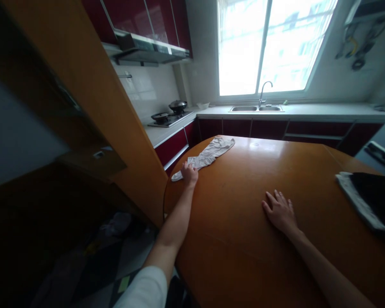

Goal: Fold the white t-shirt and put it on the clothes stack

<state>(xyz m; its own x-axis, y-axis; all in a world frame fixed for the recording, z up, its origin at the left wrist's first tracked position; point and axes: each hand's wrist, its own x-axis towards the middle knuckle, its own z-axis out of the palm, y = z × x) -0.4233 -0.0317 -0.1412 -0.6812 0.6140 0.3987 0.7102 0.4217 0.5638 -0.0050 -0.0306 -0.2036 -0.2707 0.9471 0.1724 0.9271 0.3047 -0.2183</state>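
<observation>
A white, crumpled piece of clothing (212,151) lies stretched out along the far left edge of the brown wooden table (234,209). Its exact kind I cannot make out. My left hand (189,173) reaches to its near end, the fingers curled closed on the fabric. Part of the cloth shows on either side of that hand. My right hand (280,212) rests palm down on the tabletop, fingers spread, with nothing in it. To the right of it lies a folded pile of black and white cloth (374,199), apart from the hand.
Beyond the table runs a white counter (324,109) with a double sink (256,108) and tap (265,92). Two pans, one a lidded wok (177,105), stand on the stove (170,120) at back left. A wooden partition (115,107) rises close to the table's left edge.
</observation>
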